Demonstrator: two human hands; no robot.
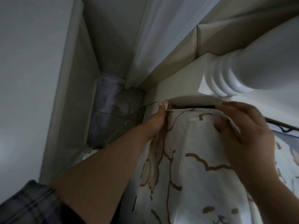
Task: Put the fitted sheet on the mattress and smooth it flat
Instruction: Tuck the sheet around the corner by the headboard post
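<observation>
The fitted sheet [191, 159], cream with brown cartoon outlines, is stretched over a mattress corner at lower centre. My left hand [157, 118] reaches along the corner's left side, thumb on top of the sheet's hem, fingers hidden beneath the fabric. My right hand [244, 131] pinches the hem at the corner's far right edge and holds it lifted. A dark gap shows between the sheet's hem and the cream bed frame [176, 88] behind it. The mattress itself is covered by the sheet.
A white turned bedpost [229, 78] juts in at the upper right, just above my right hand. A white curtain [158, 38] hangs behind the frame. A narrow gap with grey tiled floor [116, 113] runs between bed and white wall [29, 78] on the left.
</observation>
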